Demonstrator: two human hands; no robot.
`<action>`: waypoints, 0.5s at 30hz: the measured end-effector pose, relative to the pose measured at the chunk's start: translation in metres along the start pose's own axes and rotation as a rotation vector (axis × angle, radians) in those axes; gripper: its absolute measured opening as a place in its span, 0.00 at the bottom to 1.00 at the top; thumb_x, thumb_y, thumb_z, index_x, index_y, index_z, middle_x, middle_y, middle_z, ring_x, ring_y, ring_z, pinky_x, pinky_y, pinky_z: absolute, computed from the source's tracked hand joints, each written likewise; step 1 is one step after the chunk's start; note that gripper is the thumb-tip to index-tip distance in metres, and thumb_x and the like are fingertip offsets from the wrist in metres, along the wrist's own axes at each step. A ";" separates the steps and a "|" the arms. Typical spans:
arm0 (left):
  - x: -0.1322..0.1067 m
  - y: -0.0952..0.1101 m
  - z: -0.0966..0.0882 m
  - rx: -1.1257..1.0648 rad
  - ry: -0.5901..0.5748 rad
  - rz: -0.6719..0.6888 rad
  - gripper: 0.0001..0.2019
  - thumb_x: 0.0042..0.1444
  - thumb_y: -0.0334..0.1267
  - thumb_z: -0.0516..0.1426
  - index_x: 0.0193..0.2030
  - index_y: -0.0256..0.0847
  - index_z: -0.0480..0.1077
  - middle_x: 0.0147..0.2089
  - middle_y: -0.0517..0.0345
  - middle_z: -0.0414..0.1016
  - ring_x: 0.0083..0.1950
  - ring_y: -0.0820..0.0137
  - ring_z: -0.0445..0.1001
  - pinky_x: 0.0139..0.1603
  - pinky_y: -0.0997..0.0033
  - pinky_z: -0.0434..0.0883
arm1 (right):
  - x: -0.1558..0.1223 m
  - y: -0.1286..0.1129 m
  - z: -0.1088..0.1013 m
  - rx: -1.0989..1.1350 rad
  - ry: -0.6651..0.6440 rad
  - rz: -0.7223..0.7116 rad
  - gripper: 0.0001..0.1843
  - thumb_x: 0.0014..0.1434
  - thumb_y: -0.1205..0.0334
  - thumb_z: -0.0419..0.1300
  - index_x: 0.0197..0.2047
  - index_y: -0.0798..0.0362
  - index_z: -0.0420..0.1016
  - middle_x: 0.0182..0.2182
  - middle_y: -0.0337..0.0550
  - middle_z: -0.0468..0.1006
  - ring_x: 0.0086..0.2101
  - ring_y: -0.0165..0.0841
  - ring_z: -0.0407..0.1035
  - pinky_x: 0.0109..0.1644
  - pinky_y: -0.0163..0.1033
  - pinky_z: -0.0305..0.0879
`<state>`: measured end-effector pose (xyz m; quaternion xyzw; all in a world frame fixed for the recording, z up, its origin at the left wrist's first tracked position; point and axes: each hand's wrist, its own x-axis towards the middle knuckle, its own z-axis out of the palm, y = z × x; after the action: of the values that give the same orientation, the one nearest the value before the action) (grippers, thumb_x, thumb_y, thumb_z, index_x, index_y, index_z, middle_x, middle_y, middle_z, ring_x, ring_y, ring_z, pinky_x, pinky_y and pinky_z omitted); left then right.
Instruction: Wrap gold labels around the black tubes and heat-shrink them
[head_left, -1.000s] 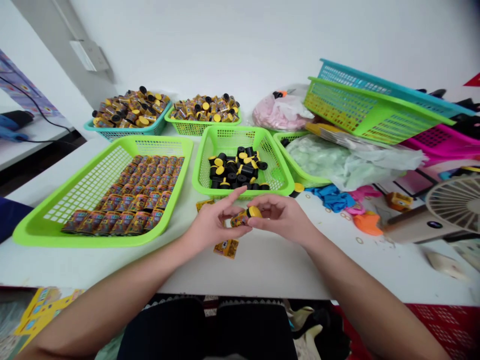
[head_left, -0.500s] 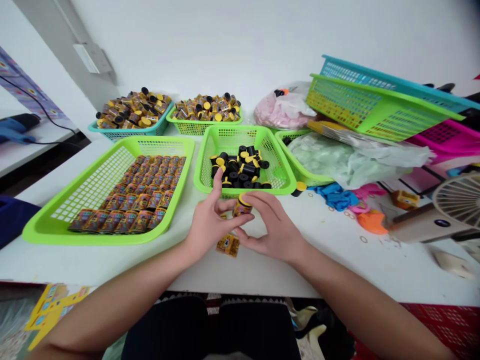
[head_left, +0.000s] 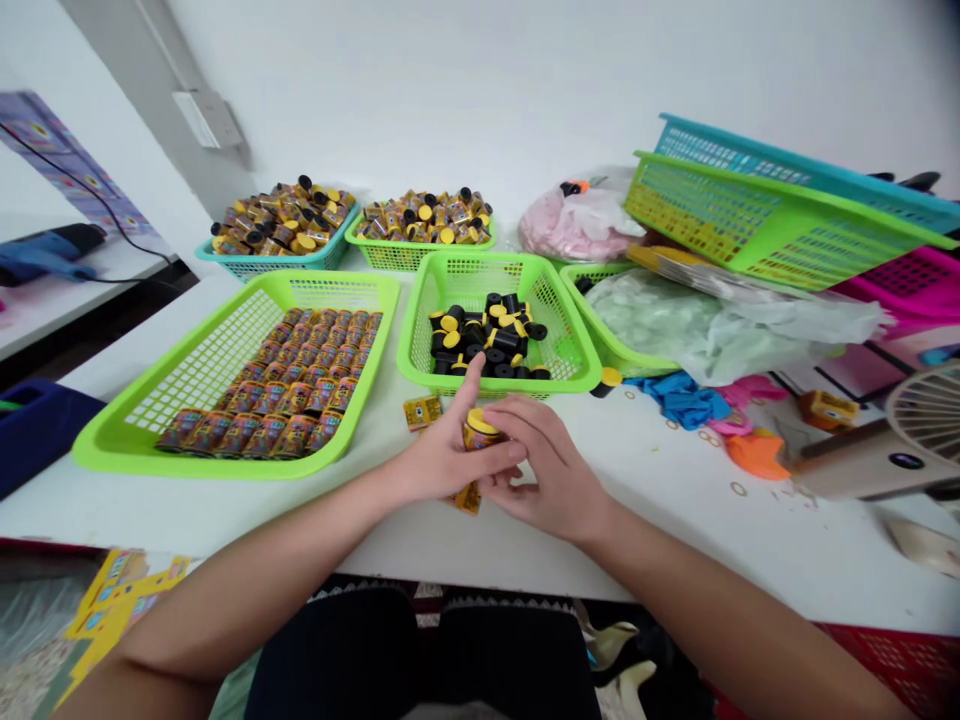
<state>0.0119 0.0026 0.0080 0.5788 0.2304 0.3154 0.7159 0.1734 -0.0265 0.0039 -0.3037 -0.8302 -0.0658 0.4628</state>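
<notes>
A small canister [head_left: 478,429] with a yellow cap and a printed yellow label stands upright between both my hands near the table's front. My left hand [head_left: 447,450] pinches it from the left, index finger raised. My right hand [head_left: 547,470] wraps its fingers round it from the right. A loose yellow label [head_left: 469,497] lies under my hands and another label [head_left: 421,411] lies just left of them. Behind stands a green basket [head_left: 566,320] of black canisters with yellow caps. To the left, a large green tray [head_left: 225,330] holds rows of labelled canisters.
Two baskets [head_left: 300,262] of labelled canisters stand at the back. Green, teal and pink baskets [head_left: 757,215] are stacked at the right over plastic bags [head_left: 705,325]. A fan [head_left: 900,440], balloons [head_left: 682,395] and rubber bands litter the right side.
The canister has gone from lying tilted in my fingers to standing upright. Both hands have closed in round it and dropped lower towards the table.
</notes>
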 end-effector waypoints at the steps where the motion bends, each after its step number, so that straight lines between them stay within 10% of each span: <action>1: -0.002 0.002 0.001 0.037 0.002 0.019 0.58 0.57 0.43 0.64 0.74 0.46 0.18 0.26 0.70 0.68 0.26 0.77 0.69 0.30 0.80 0.68 | 0.000 -0.001 0.000 -0.017 0.008 -0.013 0.34 0.56 0.69 0.61 0.65 0.54 0.60 0.49 0.54 0.75 0.52 0.44 0.70 0.57 0.54 0.72; 15: -0.009 0.001 0.007 0.443 0.129 0.198 0.54 0.52 0.29 0.57 0.74 0.41 0.19 0.27 0.70 0.58 0.25 0.76 0.59 0.26 0.79 0.60 | -0.007 0.003 -0.006 -0.207 -0.017 -0.227 0.22 0.65 0.63 0.58 0.61 0.50 0.67 0.45 0.48 0.79 0.46 0.40 0.71 0.58 0.56 0.69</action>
<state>0.0107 -0.0087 0.0104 0.7200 0.2813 0.3618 0.5211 0.1826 -0.0296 0.0010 -0.2546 -0.8519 -0.2002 0.4115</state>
